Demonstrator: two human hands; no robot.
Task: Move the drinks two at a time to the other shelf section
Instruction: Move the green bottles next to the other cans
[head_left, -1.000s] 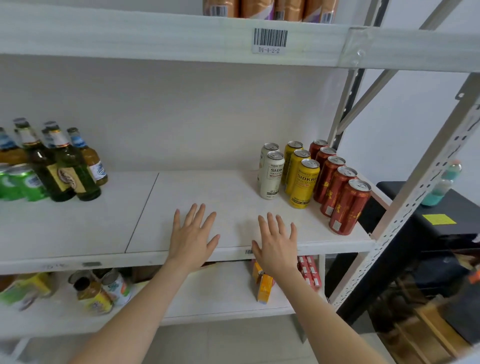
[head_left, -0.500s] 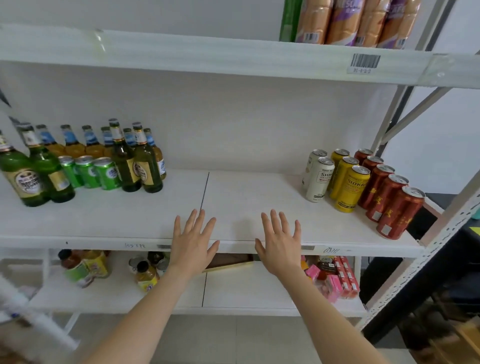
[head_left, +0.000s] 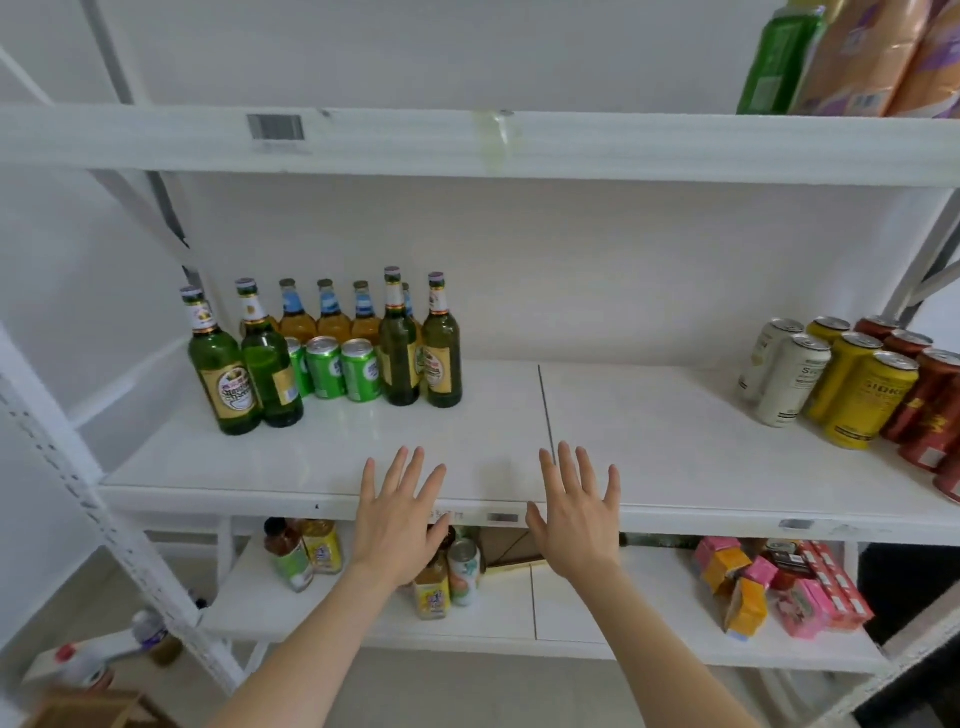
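Holding left hand (head_left: 397, 519) and right hand (head_left: 576, 514) out flat, fingers spread and gripping nothing, set apart from each other over the front edge of the middle shelf (head_left: 649, 447). Straddling the seam (head_left: 543, 405) between the two shelf sections, left hand to its left, right hand just at its right. Touching none of the drinks.

Facing one group well apart up and to the left of left hand, in the left section: four tall green bottles (head_left: 223, 374), four amber bottles (head_left: 332, 325) behind, one of them mostly hidden, three green cans (head_left: 324, 366) in between.

Facing another group well apart to the right of right hand: two white cans (head_left: 792, 379), three yellow cans (head_left: 865, 400), at least four red cans (head_left: 930, 410), cut off by the frame edge.
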